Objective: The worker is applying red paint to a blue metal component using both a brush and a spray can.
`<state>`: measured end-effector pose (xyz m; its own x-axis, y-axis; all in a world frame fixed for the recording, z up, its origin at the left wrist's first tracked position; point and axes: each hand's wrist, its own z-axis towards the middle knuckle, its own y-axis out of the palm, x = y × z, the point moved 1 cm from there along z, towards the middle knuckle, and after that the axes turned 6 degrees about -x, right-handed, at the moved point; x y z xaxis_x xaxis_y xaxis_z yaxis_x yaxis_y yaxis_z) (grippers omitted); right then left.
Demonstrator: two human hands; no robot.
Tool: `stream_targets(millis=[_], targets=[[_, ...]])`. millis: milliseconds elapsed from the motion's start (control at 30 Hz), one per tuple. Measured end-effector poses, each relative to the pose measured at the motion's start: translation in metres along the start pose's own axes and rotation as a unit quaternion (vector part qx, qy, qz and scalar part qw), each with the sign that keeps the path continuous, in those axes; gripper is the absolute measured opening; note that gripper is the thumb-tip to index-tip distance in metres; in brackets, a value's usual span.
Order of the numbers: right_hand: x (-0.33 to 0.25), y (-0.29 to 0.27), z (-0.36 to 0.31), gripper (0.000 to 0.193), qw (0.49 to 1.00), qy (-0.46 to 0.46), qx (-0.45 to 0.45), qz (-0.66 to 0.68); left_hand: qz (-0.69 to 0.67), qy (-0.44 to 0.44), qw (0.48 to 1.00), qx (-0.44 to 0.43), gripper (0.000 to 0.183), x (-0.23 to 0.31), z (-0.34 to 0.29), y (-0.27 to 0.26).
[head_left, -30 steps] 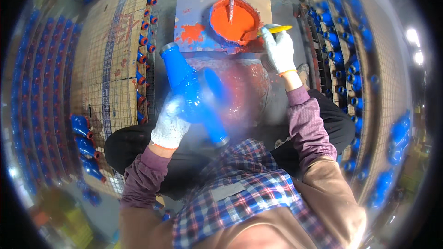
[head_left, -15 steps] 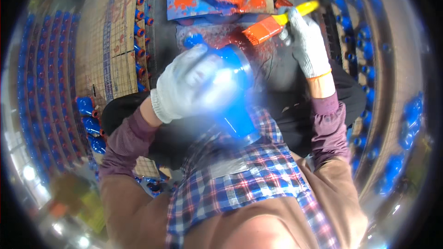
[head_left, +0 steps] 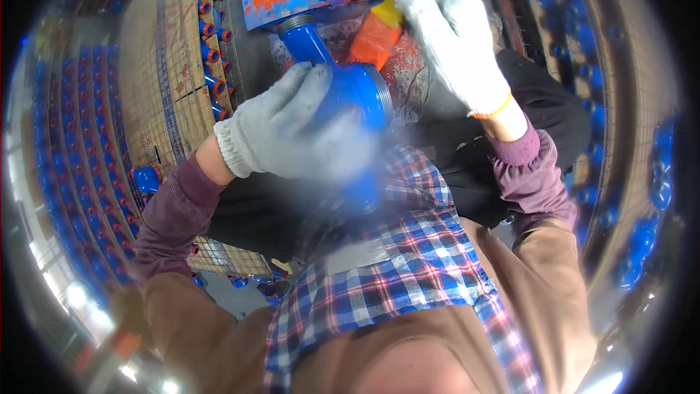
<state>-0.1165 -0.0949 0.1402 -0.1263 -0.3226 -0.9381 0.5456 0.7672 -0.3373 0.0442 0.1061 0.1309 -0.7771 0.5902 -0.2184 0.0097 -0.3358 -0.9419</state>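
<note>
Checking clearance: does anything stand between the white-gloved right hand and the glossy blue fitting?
Yes: the yellow-handled, orange-coated brush, held in the right hand, its tip near the blue fitting; contact is unclear.

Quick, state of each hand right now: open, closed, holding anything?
Left hand: closed, holding the blue fitting.
Right hand: closed, holding the yellow-handled brush.

I wear white knitted gloves [head_left: 459, 47] and a brown top [head_left: 529, 281] with purple lower sleeves [head_left: 536, 179]. My checked apron [head_left: 423, 266] is blue, white and red.
</note>
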Motion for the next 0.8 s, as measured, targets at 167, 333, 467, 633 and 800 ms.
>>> stream_targets(millis=[167,333,467,633,800], targets=[[-0.01,0.017,-0.025,0.018,0.971,-0.207,0.117,-0.025,-0.079,-0.113,0.99,0.038,0.065,0.002,-0.003,0.004],[-0.005,0.017,-0.052,0.022,0.944,-0.282,0.117,-0.128,-0.181,-0.287,0.926,0.167,0.071,0.018,0.007,0.012],[0.003,0.012,-0.059,0.03,0.945,-0.298,0.086,-0.101,-0.339,-0.6,0.702,0.182,0.085,0.041,0.019,0.021],[0.009,0.007,-0.063,0.035,0.938,-0.297,0.054,-0.17,-0.744,-0.496,0.191,0.405,0.046,0.04,0.026,0.033],[0.016,0.003,-0.062,0.033,0.928,-0.308,0.014,-0.21,-0.813,-0.415,-0.01,0.409,0.053,0.026,0.019,0.05]])
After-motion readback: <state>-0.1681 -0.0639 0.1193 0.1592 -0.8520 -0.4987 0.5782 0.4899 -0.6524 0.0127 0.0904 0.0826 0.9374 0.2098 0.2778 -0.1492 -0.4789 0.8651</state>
